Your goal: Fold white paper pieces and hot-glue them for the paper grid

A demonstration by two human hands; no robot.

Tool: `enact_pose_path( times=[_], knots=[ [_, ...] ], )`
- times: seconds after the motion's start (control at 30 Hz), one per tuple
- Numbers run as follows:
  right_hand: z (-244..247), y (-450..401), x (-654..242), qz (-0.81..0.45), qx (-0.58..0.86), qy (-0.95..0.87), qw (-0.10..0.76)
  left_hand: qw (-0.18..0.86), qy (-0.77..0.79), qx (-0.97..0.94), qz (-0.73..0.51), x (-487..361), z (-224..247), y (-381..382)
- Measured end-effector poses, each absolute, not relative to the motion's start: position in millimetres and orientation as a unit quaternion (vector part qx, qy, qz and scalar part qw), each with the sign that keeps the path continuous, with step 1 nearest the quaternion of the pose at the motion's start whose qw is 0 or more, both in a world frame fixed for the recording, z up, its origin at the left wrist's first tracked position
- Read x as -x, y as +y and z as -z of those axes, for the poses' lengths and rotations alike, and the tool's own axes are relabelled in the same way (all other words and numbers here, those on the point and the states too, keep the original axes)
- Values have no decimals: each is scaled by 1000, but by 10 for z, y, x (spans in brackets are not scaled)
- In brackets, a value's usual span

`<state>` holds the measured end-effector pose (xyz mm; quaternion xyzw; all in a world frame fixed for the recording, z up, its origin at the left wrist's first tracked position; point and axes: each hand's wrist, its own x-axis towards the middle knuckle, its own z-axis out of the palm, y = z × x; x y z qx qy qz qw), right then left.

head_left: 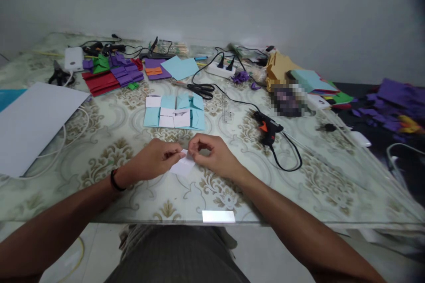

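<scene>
A small piece of white paper (182, 167) is pinched between my two hands, low over the patterned tabletop. My left hand (156, 158) grips its upper left edge with thumb and forefinger. At the upper right edge, my right hand (214, 154) closes thumb and fingertips on the same paper. Fingers cover the paper's top edge, so any fold there is hidden. Just beyond my hands lies a light blue sheet (152, 118) bearing several folded blue and white paper pieces.
A black glue gun (270, 129) with its cord lies to the right. Black-handled scissors (202, 90) and a white power strip (221, 70) sit farther back. White sheets (43, 124) lie at left, folded coloured papers (126, 73) behind. Purple paper scraps (395, 101) are at far right.
</scene>
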<state>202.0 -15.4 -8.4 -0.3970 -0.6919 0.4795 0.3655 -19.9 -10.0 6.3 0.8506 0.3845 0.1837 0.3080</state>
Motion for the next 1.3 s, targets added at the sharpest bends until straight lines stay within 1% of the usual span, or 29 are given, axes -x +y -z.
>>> enact_pose_path(
  times=[0.53,0.63,1.3],
  knots=[
    [101,-169,-2009,-501,375,-697,349,313,363,-858,-182,177,-82,-115],
    [83,-166,-2010,-503,375,-698,346,303,355,-862,-197,180,-110,-124],
    [57,-69,-2137,-497,380,-692,361,279,427,-807,-297,252,-306,-124]
  ],
)
